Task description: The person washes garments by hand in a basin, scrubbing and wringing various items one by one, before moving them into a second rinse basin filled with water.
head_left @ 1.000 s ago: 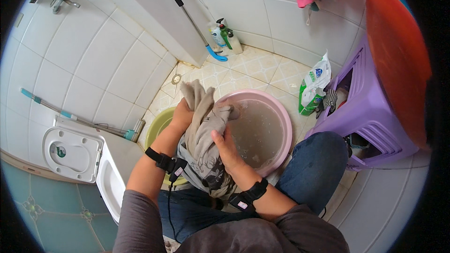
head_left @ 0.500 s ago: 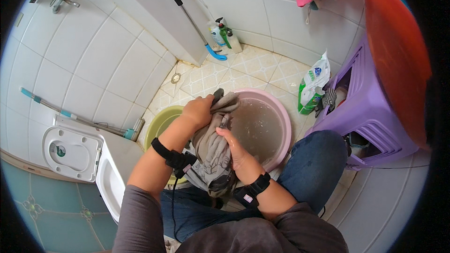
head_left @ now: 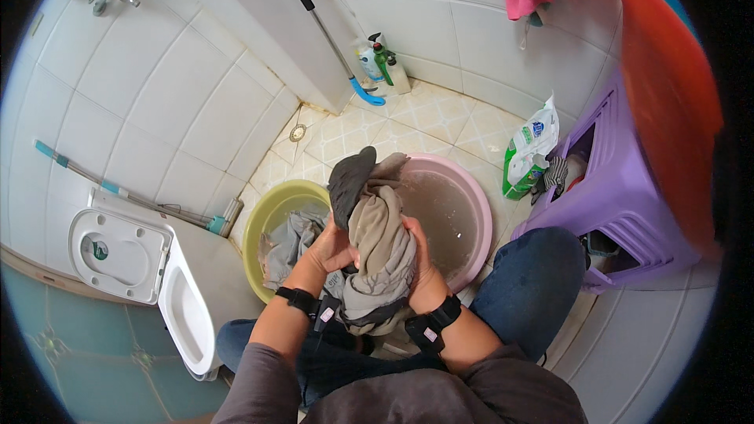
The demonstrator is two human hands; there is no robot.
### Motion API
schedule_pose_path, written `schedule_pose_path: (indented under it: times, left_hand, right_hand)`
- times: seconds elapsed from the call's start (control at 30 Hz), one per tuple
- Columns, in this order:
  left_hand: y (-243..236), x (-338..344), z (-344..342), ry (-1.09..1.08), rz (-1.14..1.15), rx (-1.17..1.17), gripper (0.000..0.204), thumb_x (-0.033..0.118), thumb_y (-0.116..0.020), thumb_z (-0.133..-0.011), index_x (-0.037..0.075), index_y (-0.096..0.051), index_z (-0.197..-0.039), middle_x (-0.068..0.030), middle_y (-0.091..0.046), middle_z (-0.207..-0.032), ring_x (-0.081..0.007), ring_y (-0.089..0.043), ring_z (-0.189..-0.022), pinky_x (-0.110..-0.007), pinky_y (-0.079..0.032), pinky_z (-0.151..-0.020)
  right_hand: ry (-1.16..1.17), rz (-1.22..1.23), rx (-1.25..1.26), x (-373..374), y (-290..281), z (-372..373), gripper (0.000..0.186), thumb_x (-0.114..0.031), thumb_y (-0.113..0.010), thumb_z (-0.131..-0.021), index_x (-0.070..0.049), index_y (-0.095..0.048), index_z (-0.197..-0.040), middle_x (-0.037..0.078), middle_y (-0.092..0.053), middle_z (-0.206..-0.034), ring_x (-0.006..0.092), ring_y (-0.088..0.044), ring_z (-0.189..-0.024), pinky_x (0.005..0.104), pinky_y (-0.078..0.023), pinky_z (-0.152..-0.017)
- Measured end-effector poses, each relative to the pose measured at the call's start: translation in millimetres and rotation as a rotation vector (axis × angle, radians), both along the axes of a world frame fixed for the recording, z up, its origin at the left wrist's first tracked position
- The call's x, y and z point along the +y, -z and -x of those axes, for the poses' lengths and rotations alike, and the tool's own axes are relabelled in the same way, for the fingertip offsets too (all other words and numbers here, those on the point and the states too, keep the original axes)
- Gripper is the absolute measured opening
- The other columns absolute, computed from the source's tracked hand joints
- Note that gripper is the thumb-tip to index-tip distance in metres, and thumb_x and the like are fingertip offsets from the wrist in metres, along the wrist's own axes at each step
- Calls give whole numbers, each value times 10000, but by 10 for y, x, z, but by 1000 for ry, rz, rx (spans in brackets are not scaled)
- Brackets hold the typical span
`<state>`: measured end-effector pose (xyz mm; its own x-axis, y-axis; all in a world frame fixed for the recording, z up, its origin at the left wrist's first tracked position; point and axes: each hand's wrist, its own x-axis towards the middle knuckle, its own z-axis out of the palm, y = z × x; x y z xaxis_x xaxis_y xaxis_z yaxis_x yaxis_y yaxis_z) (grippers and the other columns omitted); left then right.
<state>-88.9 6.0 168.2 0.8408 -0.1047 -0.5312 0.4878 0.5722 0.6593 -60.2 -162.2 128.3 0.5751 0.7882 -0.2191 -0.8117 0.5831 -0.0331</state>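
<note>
My left hand (head_left: 334, 247) and my right hand (head_left: 420, 263) are closed around a bundled wet garment (head_left: 377, 239), beige and grey with a dark flap at the top, held between them. The bundle overlaps a pink basin (head_left: 483, 224) of murky, greyish water on the right. Partly behind my left forearm, a yellow-green basin (head_left: 253, 232) holds crumpled grey clothes (head_left: 287, 235). Both wrists wear black straps with small devices.
A squat toilet (head_left: 188, 322) with raised lid is at left; a squeegee pole (head_left: 110, 187) lies behind it. Bottles (head_left: 381, 63) stand in the back corner. A purple stool (head_left: 609, 204), green-and-white bag (head_left: 526, 157) and red plastic item (head_left: 660, 110) are at right.
My left hand has moved down and under the bundle; my right hand has shifted rightward around it. The dark flap has risen on top, and grey clothes now show in the yellow-green basin.
</note>
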Motion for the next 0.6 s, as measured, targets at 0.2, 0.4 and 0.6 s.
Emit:
schedule_pose_path:
  times: [0.2,0.4,0.6]
  left_hand:
    - [41,162,-218,-169,284,-245,962,770,-482,-727,51,-424,-1362,-140,-534,-1305,-281,-542,-1165,-433,-427,-1021]
    - [-281,167,-484,-78,124,-472,944,687,-537,-798,13,-325,-1425,-196,-446,-1387,-265,-494,-1230,-395,-429,-1029]
    - [-507,272,-566,-178,-275,-200,436,194,-643,-879,-19,-522,-1240,-137,-656,-1077,-213,-659,-923,-319,-555,-802]
  right_hand:
    - [-64,-50,1,63,-48,75,663,-544,-322,-892,12,-529,-1190,223,-633,-937,379,-609,-749,479,-493,-701]
    - [-68,102,20,71,-1,118,582,-497,-479,-901,-26,-543,-1236,143,-652,-1102,291,-628,-995,406,-502,-903]
    - [-126,74,-41,97,169,76,732,-582,-570,-850,-47,-474,-1341,103,-550,-1285,225,-541,-1136,350,-430,-978]
